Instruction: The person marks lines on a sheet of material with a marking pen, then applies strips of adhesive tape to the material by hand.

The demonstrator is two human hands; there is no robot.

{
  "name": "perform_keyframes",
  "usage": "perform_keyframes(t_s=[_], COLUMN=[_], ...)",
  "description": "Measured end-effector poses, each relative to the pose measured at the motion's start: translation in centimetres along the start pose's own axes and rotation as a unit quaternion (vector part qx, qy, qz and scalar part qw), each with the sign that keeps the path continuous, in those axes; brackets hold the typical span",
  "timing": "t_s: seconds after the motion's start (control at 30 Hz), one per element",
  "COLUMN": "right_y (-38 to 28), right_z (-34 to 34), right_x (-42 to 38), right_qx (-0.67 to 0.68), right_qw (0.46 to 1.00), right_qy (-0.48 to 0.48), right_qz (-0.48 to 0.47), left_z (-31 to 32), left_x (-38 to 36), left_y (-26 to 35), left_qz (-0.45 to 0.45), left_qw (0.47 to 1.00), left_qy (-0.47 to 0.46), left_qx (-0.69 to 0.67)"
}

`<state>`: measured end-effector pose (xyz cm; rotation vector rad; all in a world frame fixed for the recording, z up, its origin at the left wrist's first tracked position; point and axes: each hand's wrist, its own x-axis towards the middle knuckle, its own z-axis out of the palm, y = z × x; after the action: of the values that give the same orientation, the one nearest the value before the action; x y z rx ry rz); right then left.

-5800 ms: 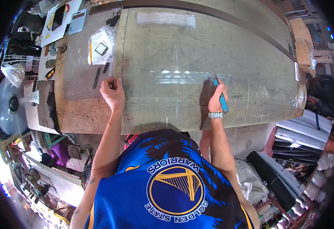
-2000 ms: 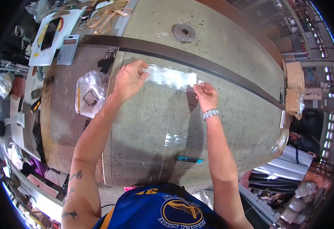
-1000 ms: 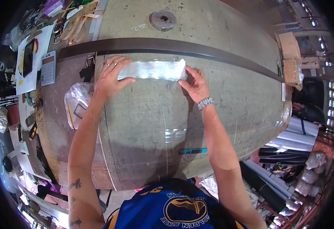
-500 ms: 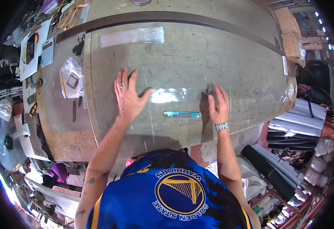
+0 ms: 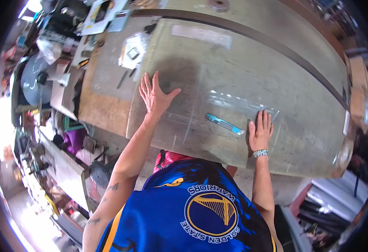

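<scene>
A clear plastic strip (image 5: 234,101) lies flat on the worktable, shining where light strikes it. My right hand (image 5: 259,131) rests at its right end, fingers stretched out flat and fingertips on the plastic's edge. Left of the strip, my left hand (image 5: 155,98) is spread wide over the table with its thumb pointing toward the strip, holding nothing. Between the hands, on the near side of the strip, lies a blue utility knife (image 5: 224,124).
A stack of clear plastic strips (image 5: 201,36) lies farther back, before a long dark metal bar (image 5: 251,38). At left are a plastic bag (image 5: 132,50) and a calculator (image 5: 118,22). Cardboard boxes (image 5: 359,80) stand at right, rolled sheets (image 5: 339,195) below. A tape roll (image 5: 218,5) sits behind.
The view has turned, so the table appears slanted. My left hand has moved away from the strip's left end, while my right hand stays at the right end with its fingers flatter.
</scene>
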<state>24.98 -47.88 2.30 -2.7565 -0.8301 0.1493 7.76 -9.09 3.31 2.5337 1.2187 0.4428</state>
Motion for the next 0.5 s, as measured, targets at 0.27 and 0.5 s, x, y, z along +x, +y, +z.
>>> perform_keyframes(t_s=[0.27,0.5], right_y=[-6.8,-10.2], right_z=[0.2,0.6], right_x=[2.2,2.2], right_qx=[0.008,-0.001], right_qw=[0.996,0.994], right_qy=[-0.043,-0.060], right_qz=[-0.076,-0.086], left_z=[-3.7,-3.4], left_x=[2.2,3.6], left_y=[-8.3,-11.8], left_qz=[-0.065,-0.043], left_qw=[0.997,0.984], left_qy=[0.012,0.023], left_qx=[-0.030,-0.172])
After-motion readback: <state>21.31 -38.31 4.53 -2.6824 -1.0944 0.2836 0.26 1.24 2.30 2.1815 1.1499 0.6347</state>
